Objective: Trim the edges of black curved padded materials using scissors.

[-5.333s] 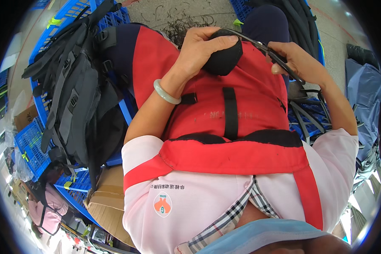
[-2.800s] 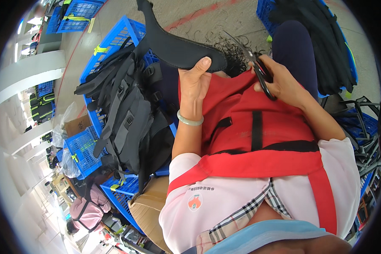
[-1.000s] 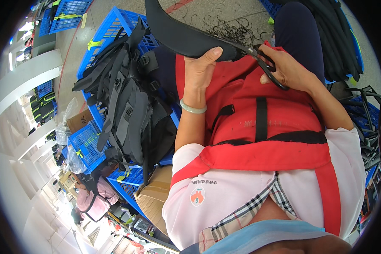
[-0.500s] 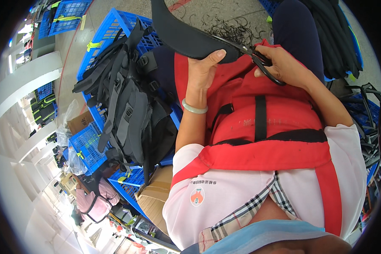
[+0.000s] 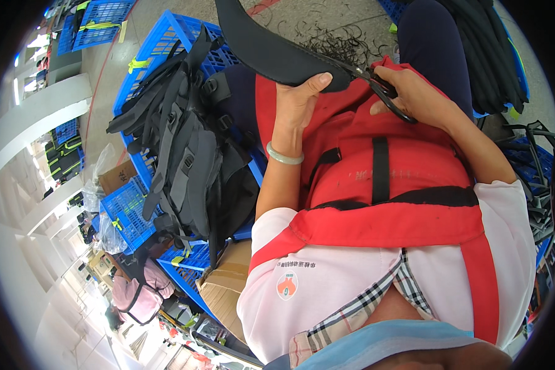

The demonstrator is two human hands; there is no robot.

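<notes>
A long, curved black padded strap point(image 5: 268, 54) is gripped near its rounded end by my left hand point(image 5: 299, 98), the thumb lying over its face. In my right hand point(image 5: 410, 92) are black-handled scissors point(image 5: 385, 97), fingers wrapped round the handles. The blades lie along the strap's far edge by its rounded end; how far apart they are cannot be made out. Both hands are above the red apron point(image 5: 345, 132) over my lap. Fingers of my left hand behind the strap are hidden.
Dark straps with buckles point(image 5: 188, 154) fill a blue crate point(image 5: 166, 37) at my left. Black trimmings point(image 5: 345, 46) litter the floor ahead. Long black pieces point(image 5: 481, 52) lie in another crate at the far right. A cardboard box point(image 5: 225, 280) stands at left, and a person in pink point(image 5: 139, 293) is beyond.
The strap has shifted slightly, its far end moving a little left. The scissors' blades sit closer along the strap's edge and appear more closed. Both hands keep their holds.
</notes>
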